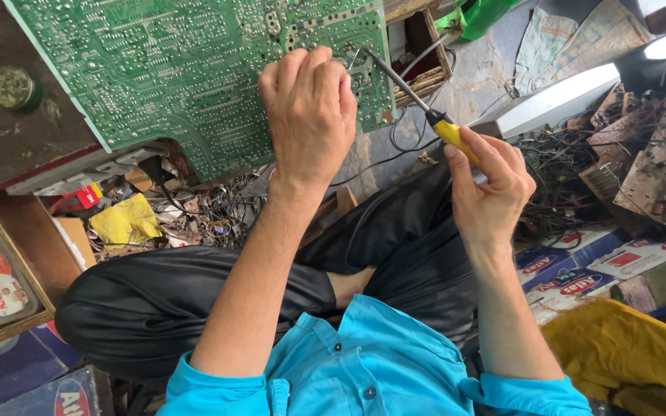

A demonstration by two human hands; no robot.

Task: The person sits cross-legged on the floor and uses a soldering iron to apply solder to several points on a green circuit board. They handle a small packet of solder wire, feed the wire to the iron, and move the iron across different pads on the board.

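— What does each hand hold?
— The right hand (487, 189) closes its grip around the yellow handle of a soldering iron (425, 108); its tip touches the green circuit board (194, 69). The left hand (308, 108) is closed on the board's lower edge.
— And around them?
— Tangled wires (210, 212) lie under the board, and printed boxes (603, 266) lie beside the right hand.

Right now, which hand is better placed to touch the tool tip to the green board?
Probably the right hand: it holds the yellow-handled soldering tool, tip already at the green circuit board. The left hand grips the board edge.
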